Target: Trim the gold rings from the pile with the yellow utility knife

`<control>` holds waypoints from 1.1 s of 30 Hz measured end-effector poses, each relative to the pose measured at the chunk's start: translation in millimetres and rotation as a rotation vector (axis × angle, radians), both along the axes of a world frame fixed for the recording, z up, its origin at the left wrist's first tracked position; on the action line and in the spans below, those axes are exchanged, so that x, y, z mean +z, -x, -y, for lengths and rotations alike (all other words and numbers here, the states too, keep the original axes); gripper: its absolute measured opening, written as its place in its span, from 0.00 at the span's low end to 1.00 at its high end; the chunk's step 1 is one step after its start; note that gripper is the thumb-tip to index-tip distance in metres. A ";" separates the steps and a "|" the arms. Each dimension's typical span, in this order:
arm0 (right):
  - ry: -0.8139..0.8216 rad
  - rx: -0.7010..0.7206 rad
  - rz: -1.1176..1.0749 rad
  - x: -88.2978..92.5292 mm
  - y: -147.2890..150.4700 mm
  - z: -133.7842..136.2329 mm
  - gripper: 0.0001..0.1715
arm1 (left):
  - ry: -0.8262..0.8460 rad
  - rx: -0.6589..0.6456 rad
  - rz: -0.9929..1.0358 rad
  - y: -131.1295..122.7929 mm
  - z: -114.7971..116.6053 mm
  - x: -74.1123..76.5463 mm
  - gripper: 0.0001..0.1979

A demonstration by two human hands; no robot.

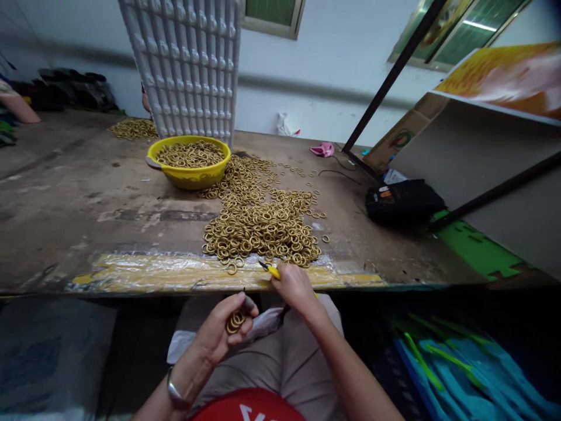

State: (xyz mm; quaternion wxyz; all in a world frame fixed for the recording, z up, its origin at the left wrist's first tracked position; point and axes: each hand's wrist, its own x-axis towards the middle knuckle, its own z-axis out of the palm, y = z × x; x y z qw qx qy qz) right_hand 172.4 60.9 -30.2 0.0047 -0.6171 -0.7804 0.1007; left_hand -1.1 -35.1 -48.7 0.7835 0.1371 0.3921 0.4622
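Several brass-coloured rings lie in my left hand, its fingers curled around them below the table edge. A grey covering shows on one of its fingertips. My right hand grips a small yellow-handled tool with a dark pointed tip, like a craft knife or cutter, over the front edge of the table. The tip points left, close to a large pile of rings. One loose ring sits near the taped edge, left of the tool.
A yellow basin full of rings stands behind the pile, before a grey ribbed panel. At right are a black pouch, a pink cloth and a dark metal frame. Blue bags lie below right. Another person's arm shows at far left.
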 end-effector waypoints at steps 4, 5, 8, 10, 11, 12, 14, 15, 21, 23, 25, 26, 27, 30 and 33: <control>0.006 -0.018 -0.482 3.5 0.6 7.6 0.10 | 0.003 0.020 -0.062 -7.6 -4.4 -3.5 0.15; 0.068 -0.026 -0.679 5.3 1.9 11.2 0.13 | 0.003 0.028 -0.058 -9.7 -5.3 -2.5 0.15; 0.351 -0.094 -1.204 9.4 7.6 24.2 0.19 | -0.074 0.040 -0.029 -14.3 -6.7 5.8 0.15; 0.480 -0.163 -1.403 7.9 12.0 32.8 0.20 | -0.145 0.027 -0.008 -15.5 -6.7 12.6 0.15; 0.516 -0.199 -1.468 5.7 14.0 36.7 0.20 | -0.173 0.021 0.000 -15.6 -6.4 15.3 0.15; 0.537 -0.236 -1.519 2.6 15.8 40.3 0.20 | -0.191 0.015 0.005 -15.6 -5.8 17.2 0.14; 0.557 -0.303 -1.583 -4.3 19.1 46.8 0.21 | -0.201 0.005 0.006 -15.3 -4.3 18.6 0.13; 0.563 -0.331 -1.600 -7.3 20.5 49.7 0.21 | -0.199 0.001 0.002 -15.2 -3.5 18.4 0.13; 0.595 -0.317 -1.563 -5.7 23.8 59.3 0.20 | -0.181 -0.012 -0.017 -14.7 -1.1 18.6 0.15; 0.491 -0.201 -1.417 1.3 20.2 59.5 0.17 | -0.176 -0.022 -0.053 -13.5 -0.9 22.0 0.16; 0.276 -0.025 -1.162 9.1 14.0 59.7 0.13 | -0.173 0.000 -0.124 -11.6 -0.5 26.3 0.18; 0.164 0.060 -1.017 12.8 10.6 60.3 0.10 | -0.178 0.017 -0.166 -10.5 -0.2 28.2 0.18; 0.074 0.130 -0.876 16.2 7.4 61.2 0.07 | -0.189 0.028 -0.207 -9.4 -0.1 29.6 0.19; -0.033 0.210 -0.555 23.1 2.8 65.9 0.12 | -0.234 0.017 -0.310 -7.0 -0.8 29.8 0.19; -0.058 0.206 -0.364 24.5 6.4 69.2 0.15 | -0.285 -0.015 -0.424 -5.6 -2.4 26.8 0.18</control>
